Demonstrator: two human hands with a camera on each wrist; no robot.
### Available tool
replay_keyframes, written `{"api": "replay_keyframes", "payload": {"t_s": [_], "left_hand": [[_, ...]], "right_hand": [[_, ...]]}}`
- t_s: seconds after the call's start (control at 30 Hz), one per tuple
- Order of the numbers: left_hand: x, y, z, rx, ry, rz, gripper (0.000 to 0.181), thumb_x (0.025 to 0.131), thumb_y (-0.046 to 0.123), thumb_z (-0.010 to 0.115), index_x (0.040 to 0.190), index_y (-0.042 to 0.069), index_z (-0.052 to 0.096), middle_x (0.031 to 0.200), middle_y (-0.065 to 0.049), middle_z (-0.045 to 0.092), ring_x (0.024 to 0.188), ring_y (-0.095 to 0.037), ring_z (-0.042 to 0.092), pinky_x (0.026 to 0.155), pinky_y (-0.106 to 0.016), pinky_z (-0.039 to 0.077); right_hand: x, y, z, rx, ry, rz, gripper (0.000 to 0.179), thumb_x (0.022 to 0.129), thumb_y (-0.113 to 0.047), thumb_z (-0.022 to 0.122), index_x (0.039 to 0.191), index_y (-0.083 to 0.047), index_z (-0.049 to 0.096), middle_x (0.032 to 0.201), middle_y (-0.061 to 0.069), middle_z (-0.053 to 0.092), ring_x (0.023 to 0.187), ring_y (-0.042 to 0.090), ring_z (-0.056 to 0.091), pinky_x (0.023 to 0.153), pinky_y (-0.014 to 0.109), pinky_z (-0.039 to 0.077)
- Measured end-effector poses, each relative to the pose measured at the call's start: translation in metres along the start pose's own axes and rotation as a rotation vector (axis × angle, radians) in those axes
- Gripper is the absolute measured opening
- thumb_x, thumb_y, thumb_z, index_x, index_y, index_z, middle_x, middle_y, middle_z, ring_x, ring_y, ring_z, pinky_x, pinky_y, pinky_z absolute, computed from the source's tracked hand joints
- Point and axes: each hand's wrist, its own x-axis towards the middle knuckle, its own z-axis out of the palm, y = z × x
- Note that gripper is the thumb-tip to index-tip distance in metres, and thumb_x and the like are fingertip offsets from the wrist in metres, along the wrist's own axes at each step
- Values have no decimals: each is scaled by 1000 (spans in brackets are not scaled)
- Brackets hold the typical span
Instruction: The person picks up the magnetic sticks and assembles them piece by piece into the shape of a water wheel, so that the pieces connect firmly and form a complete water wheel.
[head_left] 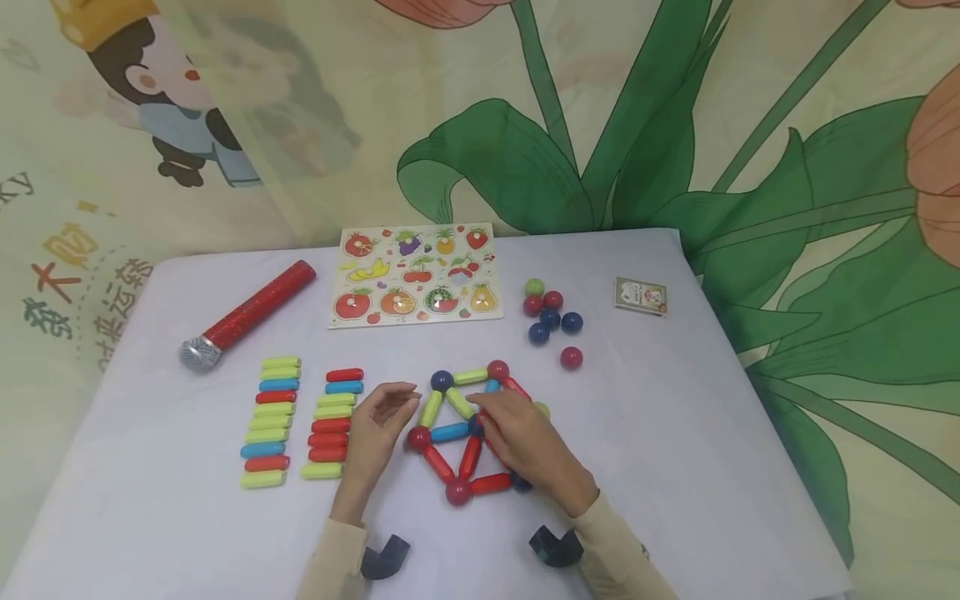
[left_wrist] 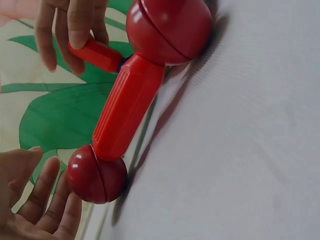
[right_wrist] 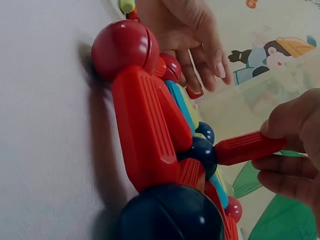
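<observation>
Lying nearest the person on the white surface (head_left: 675, 467) is a ball-and-stick frame (head_left: 450, 432), a flat ring with spokes meeting at a dark blue ball (right_wrist: 202, 152) in its middle. Over it, the right hand (head_left: 525, 433) pinches a red stick (right_wrist: 250, 148) between thumb and fingers. The stick slants upward from that middle ball and appears to touch it; the grip sits at the upper end, I'd guess to leave the lower end bare for joining. The left hand (head_left: 382, 423) is slack, fingers loosely bent round nothing, just beside the red corner ball (head_left: 418, 439); perhaps it is there for steadying the frame.

To the left, spare sticks lie in two columns, one outer (head_left: 269, 422) and one inner (head_left: 330, 425), presumably lined up so each is easy to pick. Beyond the frame, off to the right, loose balls (head_left: 550, 319) cluster together, with one red ball (head_left: 572, 358) a little apart.

Farther back rest a red microphone (head_left: 258, 307), a fruit board (head_left: 416, 293) and a small box (head_left: 641, 296), likely set there to leave working room. Behind everything hangs a tulip-printed cloth (head_left: 495, 167).
</observation>
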Motion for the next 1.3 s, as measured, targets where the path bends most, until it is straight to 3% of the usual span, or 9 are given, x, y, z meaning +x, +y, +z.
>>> {"api": "replay_keyframes", "payload": {"t_s": [0.3,0.47,0.57,0.63,0.77,0.9,1.0,1.1,1.3], "left_hand": [[-10,32,4,42,-55,4,26,91,8,65,115,0,61,106,-14,66,93,-9,60,87,-16,48],[-12,39,7,63,-75,13,27,91,8,65,116,-1,61,107,-13,67,97,-13,60,90,-19,48],[-12,37,8,74,-94,42,28,90,7,66,117,0,62,109,-13,67,101,-19,62,91,-22,48],[-12,30,10,83,-126,71,30,88,8,68,118,2,62,112,-12,67,106,-23,62,93,-28,50],[-9,16,17,127,-220,165,37,84,10,73,120,8,63,117,-8,67,112,-24,60,95,-44,50],[-6,16,25,157,-311,232,40,81,15,77,119,12,66,115,0,68,111,-20,59,97,-46,48],[-3,15,30,188,-350,230,39,80,21,79,117,15,68,112,6,68,109,-17,59,96,-44,49],[-2,14,33,243,-354,243,39,78,23,80,115,18,69,106,10,68,104,-13,60,92,-40,51],[0,14,38,319,-331,311,36,76,19,81,111,18,72,101,12,70,99,-7,60,89,-35,51]], "right_hand": [[0,-4,3,78,-30,25,49,79,-6,77,125,-10,61,105,3,67,95,11,59,79,21,55],[-3,7,-2,96,72,63,49,81,-13,77,127,-9,59,114,3,65,104,15,60,85,28,55],[-3,32,-10,65,213,171,45,85,-13,73,127,-8,58,123,6,61,114,20,57,94,37,51],[-4,54,-15,27,273,307,43,87,-12,69,128,-8,57,125,8,57,115,22,54,96,41,49],[-7,94,-18,-33,217,534,39,89,-11,65,128,-7,56,127,13,54,115,28,51,98,45,44],[-12,107,-16,5,168,586,34,88,-8,65,122,-4,60,121,15,58,113,31,54,99,46,44],[-11,94,-17,113,214,543,34,86,-5,68,120,-4,61,116,13,62,109,28,58,95,42,48],[-7,66,-19,291,241,402,38,83,-2,72,120,-4,61,115,9,64,106,23,62,91,37,52],[2,14,-20,512,142,124,42,80,-1,75,120,-5,62,119,9,65,110,19,62,92,30,51]]}}
